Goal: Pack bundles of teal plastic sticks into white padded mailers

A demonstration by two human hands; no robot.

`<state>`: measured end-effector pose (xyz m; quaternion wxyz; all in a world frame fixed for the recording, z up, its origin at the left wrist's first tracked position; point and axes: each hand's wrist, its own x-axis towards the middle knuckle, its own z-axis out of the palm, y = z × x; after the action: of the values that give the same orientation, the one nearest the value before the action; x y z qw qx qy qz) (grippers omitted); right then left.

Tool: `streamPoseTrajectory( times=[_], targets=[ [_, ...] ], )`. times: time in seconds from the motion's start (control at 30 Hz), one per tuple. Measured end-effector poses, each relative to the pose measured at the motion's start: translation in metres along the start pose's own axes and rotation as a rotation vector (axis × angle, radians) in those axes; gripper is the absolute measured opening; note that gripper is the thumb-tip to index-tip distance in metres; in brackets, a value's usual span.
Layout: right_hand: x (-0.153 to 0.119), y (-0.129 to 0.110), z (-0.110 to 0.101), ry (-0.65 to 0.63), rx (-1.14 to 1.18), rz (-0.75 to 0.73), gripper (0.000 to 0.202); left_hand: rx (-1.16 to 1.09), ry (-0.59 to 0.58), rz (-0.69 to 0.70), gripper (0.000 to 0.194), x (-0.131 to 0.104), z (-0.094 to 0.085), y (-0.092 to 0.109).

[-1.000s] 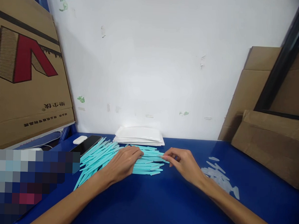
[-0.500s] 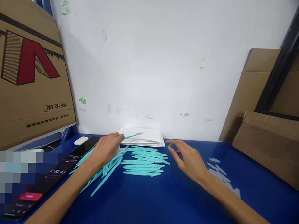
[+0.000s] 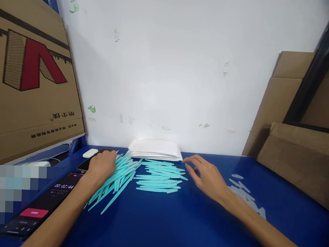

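Note:
My left hand (image 3: 102, 166) is closed, knuckles up, over the left side of a loose fanned heap of slim turquoise eyebrow razors (image 3: 121, 174). Its fingertips are hidden, so whatever they hold cannot be made out. My right hand (image 3: 206, 175) hovers right of a second group of turquoise razors (image 3: 159, 181), which lie roughly side by side. Its thumb and forefinger are apart, with nothing visible between them. Small translucent whitish strips (image 3: 243, 193), perhaps blade covers, lie in a scattered pile beyond my right forearm.
A stack of white paper or envelopes (image 3: 155, 149) rests against the wall behind the razors. On the left are a phone showing a timer (image 3: 43, 202), a dark phone (image 3: 84, 166) and a white case (image 3: 90, 153). Cardboard boxes (image 3: 39, 68) flank the blue table (image 3: 161, 224).
My left hand has moved left and slightly down from the paper stack to the left heap; the razor that stuck out of its fingers no longer shows there. My right hand has barely moved.

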<state>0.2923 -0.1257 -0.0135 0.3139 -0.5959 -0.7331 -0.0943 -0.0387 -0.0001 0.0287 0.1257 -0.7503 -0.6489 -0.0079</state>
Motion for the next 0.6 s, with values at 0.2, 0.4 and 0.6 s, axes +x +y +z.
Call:
streamPoseTrajectory(
  times=[0.2,0.4,0.6],
  targets=[
    [-0.001,0.001,0.001,-0.034,0.0,-0.007,0.028,0.002,0.036,0.03,0.036,-0.002,-0.001,0.007],
    [-0.001,0.002,0.003,-0.08,-0.026,-0.011,0.028,-0.035,0.218,0.34,0.037,-0.005,-0.003,0.03],
    [0.002,0.003,-0.002,-0.178,-0.143,0.001,0.028,-0.314,0.218,0.799,0.028,-0.029,0.01,0.055]
  ],
)
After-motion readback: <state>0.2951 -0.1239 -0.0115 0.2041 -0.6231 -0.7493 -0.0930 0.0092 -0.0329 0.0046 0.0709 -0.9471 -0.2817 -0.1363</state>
